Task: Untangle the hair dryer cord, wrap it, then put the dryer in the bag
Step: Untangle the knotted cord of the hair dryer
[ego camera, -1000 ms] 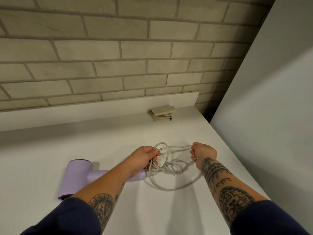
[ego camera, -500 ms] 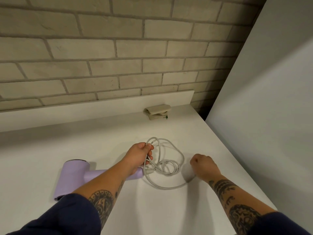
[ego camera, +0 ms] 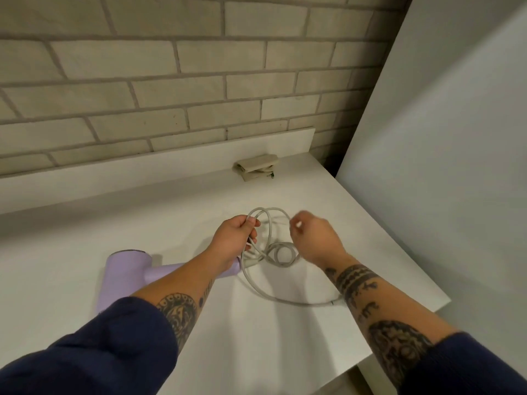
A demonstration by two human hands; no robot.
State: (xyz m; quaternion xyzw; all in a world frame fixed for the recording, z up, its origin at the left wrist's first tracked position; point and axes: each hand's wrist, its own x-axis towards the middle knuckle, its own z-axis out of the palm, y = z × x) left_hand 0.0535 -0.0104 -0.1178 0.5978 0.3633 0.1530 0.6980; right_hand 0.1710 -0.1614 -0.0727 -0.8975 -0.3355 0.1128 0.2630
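The lilac hair dryer [ego camera: 125, 269] is lying on its side at the left of the white table [ego camera: 85, 223], its handle running under your left hand [ego camera: 233, 240]. That hand is gripping several raised loops of the grey cord [ego camera: 281, 253] in curled fingers. The grip is bunching strands together, so pulling upward from here is likely to tighten the small coiled tangle lying on the table just beside the handle end. Since the cord is running into the handle, a pull may also drag the dryer along. The folded beige bag [ego camera: 256, 168] is sitting at the back against the ledge, well apart from the work and not yet opened. Your right hand [ego camera: 313, 240] is hovering at the far side of the top loop with fingers curled; blur is hiding the fingertips, so I cannot tell whether it is pinching a strand. A long run of cord is passing under your right forearm toward the table's right edge — the plug is out of sight there, and it risks snagging on the arm or dropping over the edge.
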